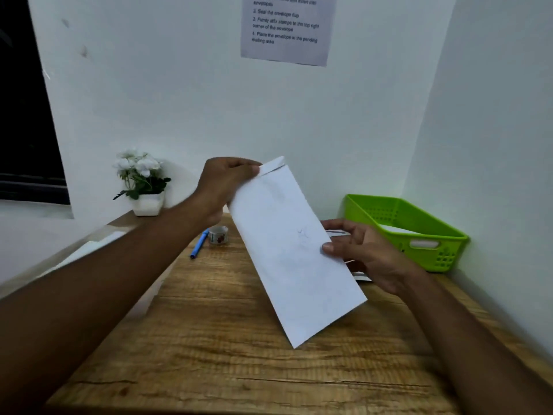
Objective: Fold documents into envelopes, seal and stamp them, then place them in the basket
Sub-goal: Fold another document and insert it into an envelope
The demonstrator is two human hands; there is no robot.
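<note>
A long white envelope (291,250) is held up above the wooden table (209,339), tilted with its flap end at the top. My left hand (224,187) pinches that upper flap end. My right hand (365,253) grips the right edge near the middle, thumb on the front face. The green plastic basket (419,238) stands at the back right against the wall with white paper lying inside it. More white paper lies on the table beneath my right hand, mostly hidden.
A roll of patterned tape (219,235) and a blue pen (200,244) lie behind the envelope. A white flower pot (143,187) stands at the back left corner. White sheets (89,250) lie along the left edge. An instruction sheet (287,28) hangs on the wall.
</note>
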